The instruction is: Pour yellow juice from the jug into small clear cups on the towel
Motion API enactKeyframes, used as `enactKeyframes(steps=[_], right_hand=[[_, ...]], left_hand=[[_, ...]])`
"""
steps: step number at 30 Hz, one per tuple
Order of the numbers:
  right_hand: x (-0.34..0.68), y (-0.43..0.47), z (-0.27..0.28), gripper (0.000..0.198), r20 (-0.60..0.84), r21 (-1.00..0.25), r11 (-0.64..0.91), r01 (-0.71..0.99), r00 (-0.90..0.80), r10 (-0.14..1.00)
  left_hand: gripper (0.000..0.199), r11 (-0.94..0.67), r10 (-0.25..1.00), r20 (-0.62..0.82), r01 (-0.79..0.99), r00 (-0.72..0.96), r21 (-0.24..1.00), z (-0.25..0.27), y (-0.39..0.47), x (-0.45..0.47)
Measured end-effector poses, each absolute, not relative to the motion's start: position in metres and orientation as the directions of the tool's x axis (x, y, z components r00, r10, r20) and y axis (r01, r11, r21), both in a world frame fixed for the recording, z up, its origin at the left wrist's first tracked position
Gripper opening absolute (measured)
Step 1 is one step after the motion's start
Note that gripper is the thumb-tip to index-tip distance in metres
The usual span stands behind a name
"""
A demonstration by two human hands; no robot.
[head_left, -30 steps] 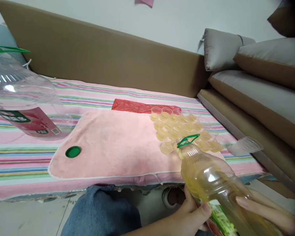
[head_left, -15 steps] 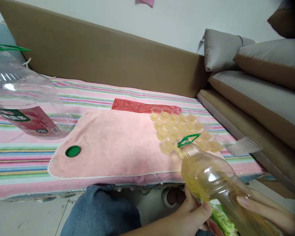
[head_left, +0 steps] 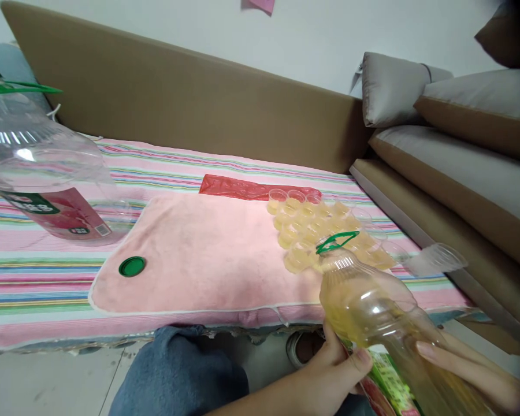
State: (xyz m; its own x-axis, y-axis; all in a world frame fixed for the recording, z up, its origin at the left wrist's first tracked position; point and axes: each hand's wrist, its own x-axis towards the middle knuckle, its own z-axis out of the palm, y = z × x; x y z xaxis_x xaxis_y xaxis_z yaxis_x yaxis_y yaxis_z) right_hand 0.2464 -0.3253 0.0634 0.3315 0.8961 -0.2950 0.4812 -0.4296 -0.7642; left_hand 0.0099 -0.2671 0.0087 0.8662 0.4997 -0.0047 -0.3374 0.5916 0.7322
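Both of my hands grip a large clear plastic bottle [head_left: 385, 329] of pale yellow drink, tilted with its neck pointing away from me. My left hand [head_left: 329, 375] is wrapped round its left side near the green label, and my right hand [head_left: 463, 355] clasps its right side. A green carrying ring [head_left: 338, 242] circles the neck. Just beyond the mouth stand rows of clear plastic cups [head_left: 299, 257] holding yellow liquid, partly hidden by the bottle. Whether liquid is flowing from the mouth I cannot make out.
A pink cloth [head_left: 208, 254] covers part of the striped sheet [head_left: 39, 294]. On it lies a green cap [head_left: 132, 266]. A big clear bottle [head_left: 56, 173] stands at left. Stacked clear cups [head_left: 437, 259] lie at right, by cushions [head_left: 472, 156]. Behind is a red plastic bag [head_left: 234, 187].
The view has shifted slightly, so things sit a little farther right. The bottle's neck is marginally higher; both hands keep their hold on it.
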Motion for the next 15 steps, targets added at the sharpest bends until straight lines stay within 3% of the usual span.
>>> enactKeyframes(steps=[3,7,11,15], right_hand=[[0.255,-0.325,0.051,0.059,-0.375,-0.805,-0.457,0.378,0.273,0.886],[0.255,-0.322,0.043,0.059,-0.304,-0.822,-0.438,0.363,0.370,0.878],[0.245,-0.320,0.045,0.058,-0.100,-0.835,-0.317,0.451,0.441,0.892],[0.234,-0.318,0.044,0.046,0.155,-0.827,-0.114,0.551,0.418,0.895]], left_hand=[[0.091,0.564,0.523,0.007,-0.353,0.852,0.747,0.017,-0.261,0.005],[0.090,0.469,0.599,0.126,-0.475,0.791,0.744,0.022,-0.251,0.002],[0.078,0.326,0.660,0.244,-0.564,0.710,0.759,0.026,-0.239,-0.003],[0.084,0.351,0.659,0.157,-0.486,0.736,0.800,0.039,-0.226,-0.017]])
